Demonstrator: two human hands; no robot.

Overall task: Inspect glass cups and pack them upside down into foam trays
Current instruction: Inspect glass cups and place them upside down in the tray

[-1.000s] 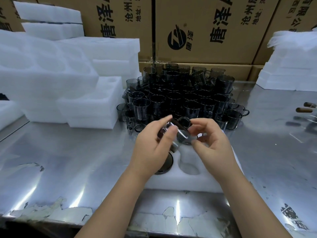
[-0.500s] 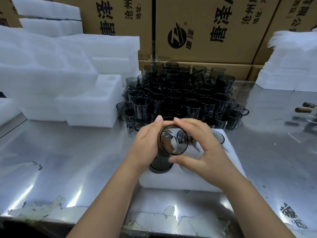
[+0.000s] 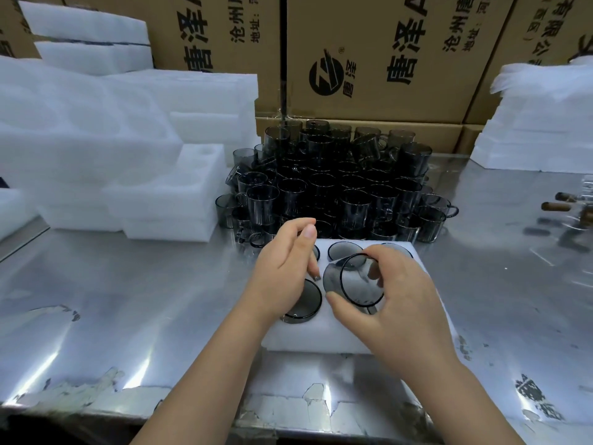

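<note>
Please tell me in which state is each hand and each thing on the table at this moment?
Right hand: grips the held cup.
Held cup: tilted, mouth toward the camera, above the tray, not yet seated.
Left hand: fingers relaxed, holds nothing.
Foam tray: lies flat, partly filled.
Packed cups: upside down in their pockets.
Cup pile: loose, stacked, unpacked.

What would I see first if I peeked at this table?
A big heap of dark glass cups is piled at the back of the shiny metal table. In front of it, the right hand holds one cup tilted over a white foam tray that already has upside-down cups in it. Tall stacks of white foam stand on the left.
</note>
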